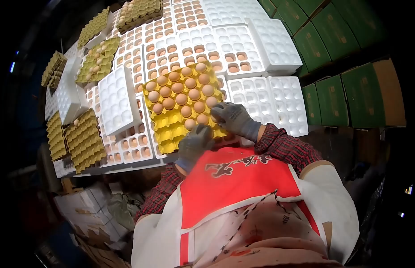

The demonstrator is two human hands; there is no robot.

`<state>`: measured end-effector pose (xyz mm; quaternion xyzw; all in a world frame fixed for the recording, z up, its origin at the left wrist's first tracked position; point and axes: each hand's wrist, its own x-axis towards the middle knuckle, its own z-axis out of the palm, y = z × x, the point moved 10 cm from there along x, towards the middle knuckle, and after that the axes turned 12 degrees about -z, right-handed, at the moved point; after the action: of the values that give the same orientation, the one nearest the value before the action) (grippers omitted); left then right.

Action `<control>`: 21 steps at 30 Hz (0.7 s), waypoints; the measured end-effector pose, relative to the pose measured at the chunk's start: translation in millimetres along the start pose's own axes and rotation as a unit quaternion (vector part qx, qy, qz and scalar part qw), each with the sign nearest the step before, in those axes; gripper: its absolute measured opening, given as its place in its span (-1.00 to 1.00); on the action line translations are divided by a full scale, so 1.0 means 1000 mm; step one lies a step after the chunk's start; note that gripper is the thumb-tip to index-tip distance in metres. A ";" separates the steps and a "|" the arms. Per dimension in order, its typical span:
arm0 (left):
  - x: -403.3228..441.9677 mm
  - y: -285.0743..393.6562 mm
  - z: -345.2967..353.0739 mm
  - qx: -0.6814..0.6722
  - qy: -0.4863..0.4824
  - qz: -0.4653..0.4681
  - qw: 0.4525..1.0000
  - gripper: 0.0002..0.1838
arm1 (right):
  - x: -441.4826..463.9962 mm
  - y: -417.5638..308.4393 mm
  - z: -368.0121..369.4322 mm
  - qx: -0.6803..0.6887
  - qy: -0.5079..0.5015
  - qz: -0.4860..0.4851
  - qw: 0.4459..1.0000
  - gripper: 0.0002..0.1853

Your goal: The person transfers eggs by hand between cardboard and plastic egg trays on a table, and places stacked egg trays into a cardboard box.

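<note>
The yellow tray of eggs stretches ahead and leftward from the left hand at its near edge and the right hand by its right side, both curled, grip on any egg impossible to tell.

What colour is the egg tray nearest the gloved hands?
The egg tray is yellow, shown best in the head view.
</note>
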<state>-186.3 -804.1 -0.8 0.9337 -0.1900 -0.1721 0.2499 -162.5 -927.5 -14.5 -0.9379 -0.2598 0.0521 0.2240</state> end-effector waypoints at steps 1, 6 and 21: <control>0.000 0.000 0.015 0.121 0.012 -0.008 0.993 -0.52 | -0.005 0.013 -0.003 0.157 0.054 0.028 0.986 -0.50; -0.007 -0.040 -0.002 -0.240 -0.026 -0.029 0.970 -0.39 | -0.005 0.055 -0.036 0.480 0.156 0.054 0.862 -0.43; 0.041 -0.034 -0.017 0.301 0.058 -0.062 0.950 -0.42 | -0.040 0.076 -0.060 0.391 0.207 0.153 0.884 -0.50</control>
<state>-134.7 -787.9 -14.2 0.9838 -0.1602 -0.0675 -0.0431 -148.4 -1029.4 3.9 -0.7921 -0.0192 -0.0121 0.6100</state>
